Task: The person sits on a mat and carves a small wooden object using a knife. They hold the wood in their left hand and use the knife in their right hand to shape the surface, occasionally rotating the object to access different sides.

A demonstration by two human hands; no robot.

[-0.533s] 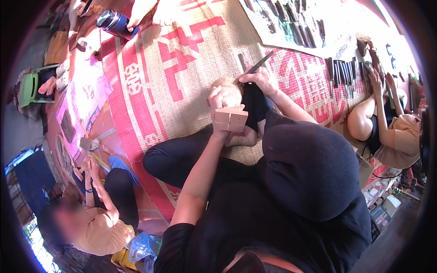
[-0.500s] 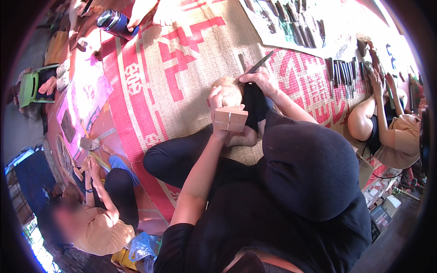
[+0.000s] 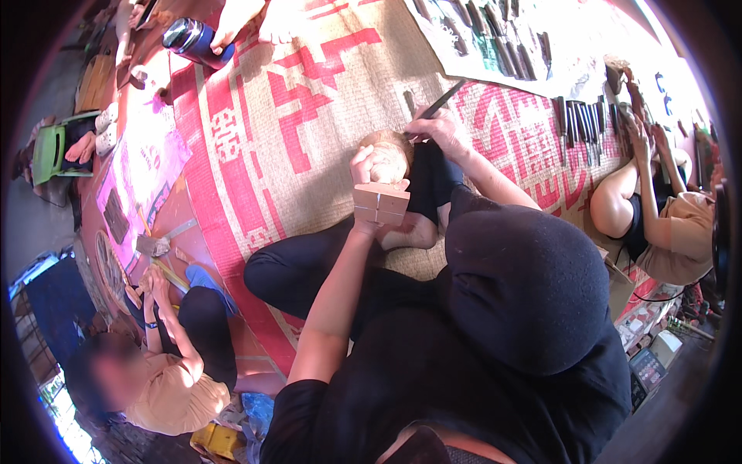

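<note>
Right hand grips a dark slim tool (lower tip indistinct).

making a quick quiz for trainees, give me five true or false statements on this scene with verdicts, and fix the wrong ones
1. Both hands are empty. False: the left hand holds a pale rounded piece and the right hand holds a dark slender tool.
2. A row of slender tools lies to the right of the right hand. True.
3. The woven mat is pale with red designs. True.
4. Nobody else is nearby. False: one co-worker sits at the left and another co-worker at the right.
5. A dark cylindrical container shows at the upper left. True.
</note>
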